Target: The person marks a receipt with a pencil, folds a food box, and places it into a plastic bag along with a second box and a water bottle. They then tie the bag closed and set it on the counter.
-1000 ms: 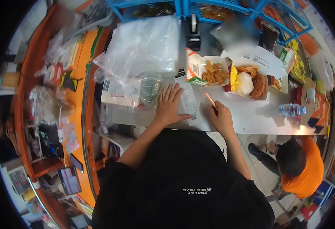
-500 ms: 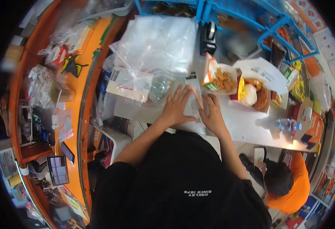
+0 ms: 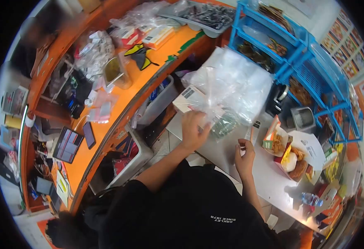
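Observation:
My left hand (image 3: 194,132) reaches to the near edge of a white box (image 3: 189,98), beside a clear plastic bag with green contents (image 3: 224,124). Its fingers are bent but apart, with nothing visible in them. Over the worktop, my right hand (image 3: 245,157) is loosely curled, thumb and index finger apart, just below a narrow paper strip (image 3: 249,133). To its right stand an open box of fried food (image 3: 278,143) and a red box (image 3: 292,162) with a white round item and brown pieces. A stack of clear bags (image 3: 240,83) lies behind.
Blue shelves (image 3: 290,58) rise behind the worktop, near a black device (image 3: 276,99) and a metal container (image 3: 303,118). A water bottle (image 3: 312,199) lies at the right. On the left, an orange counter (image 3: 119,103) carries a tablet (image 3: 68,145) and phone (image 3: 89,135).
The view has turned toward the left counter. My left hand has moved off the paper to the white box and bag. My right hand has lifted and curled; the orange pencil is no longer clearly visible.

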`<move>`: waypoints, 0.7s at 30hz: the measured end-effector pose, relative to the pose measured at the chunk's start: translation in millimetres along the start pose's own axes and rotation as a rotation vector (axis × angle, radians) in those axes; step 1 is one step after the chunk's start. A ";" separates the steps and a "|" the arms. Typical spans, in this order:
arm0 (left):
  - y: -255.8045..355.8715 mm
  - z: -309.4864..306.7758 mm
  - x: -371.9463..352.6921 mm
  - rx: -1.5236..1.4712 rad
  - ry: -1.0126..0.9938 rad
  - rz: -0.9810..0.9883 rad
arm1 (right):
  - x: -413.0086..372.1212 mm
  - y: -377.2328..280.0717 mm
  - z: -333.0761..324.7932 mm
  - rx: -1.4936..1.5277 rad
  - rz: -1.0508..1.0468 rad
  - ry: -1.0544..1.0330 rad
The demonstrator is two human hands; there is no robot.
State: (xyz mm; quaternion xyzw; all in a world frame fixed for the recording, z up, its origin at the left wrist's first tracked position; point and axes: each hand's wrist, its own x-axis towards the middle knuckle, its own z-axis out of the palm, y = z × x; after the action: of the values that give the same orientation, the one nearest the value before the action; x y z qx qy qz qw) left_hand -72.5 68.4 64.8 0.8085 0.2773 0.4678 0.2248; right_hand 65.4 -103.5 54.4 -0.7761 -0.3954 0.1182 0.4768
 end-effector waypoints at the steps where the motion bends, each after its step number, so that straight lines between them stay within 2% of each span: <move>1: -8.3 -8.6 4.8 0.012 0.016 -0.007 | 9.0 -8.4 4.8 -0.055 -0.007 -0.034; 2: -16.6 -15.9 8.8 0.009 0.081 -0.059 | 19.4 -18.2 10.5 -0.053 -0.021 -0.047; 3: -23.9 -21.4 11.9 0.005 0.145 -0.108 | 30.0 -29.0 17.1 -0.164 -0.142 -0.008; 4: -29.6 -26.3 9.7 0.013 0.160 -0.110 | 38.9 -36.9 24.3 -0.271 -0.266 0.036; 5: -34.8 -31.6 1.9 -0.009 0.105 -0.148 | 47.0 -42.3 32.4 -0.264 -0.286 0.033; 8: -62.5 -44.1 -21.8 -0.060 0.003 -0.188 | 73.5 -62.5 66.0 -0.290 -0.282 -0.022; 10: -78.8 -61.5 -30.8 -0.103 -0.076 -0.221 | 82.8 -74.0 94.0 -0.542 -0.176 -0.024; 11: -88.6 -70.7 -34.2 -0.143 -0.116 -0.249 | 85.5 -72.8 106.4 -0.570 -0.137 -0.022; 14: -119.3 -106.0 -31.3 -0.238 -0.178 -0.302 | 85.1 -58.0 133.8 -0.699 -0.179 0.106; 15: -129.9 -119.0 -27.4 -0.300 -0.210 -0.346 | 86.4 -57.0 134.0 -0.700 -0.180 0.117; 17: -151.1 -147.2 -17.7 -0.311 -0.195 -0.324 | 90.3 -61.8 123.6 -0.610 -0.045 -0.047; 21: -180.1 -209.7 14.8 -0.282 -0.085 -0.292 | 103.8 -81.4 119.6 -0.438 -0.048 -0.125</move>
State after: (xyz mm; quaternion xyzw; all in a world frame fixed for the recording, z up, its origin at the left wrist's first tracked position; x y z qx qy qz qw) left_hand -294.1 234.1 58.7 0.7393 0.3138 0.4298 0.4127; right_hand 26.0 68.1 80.6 -0.8426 -0.4590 0.0658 0.2740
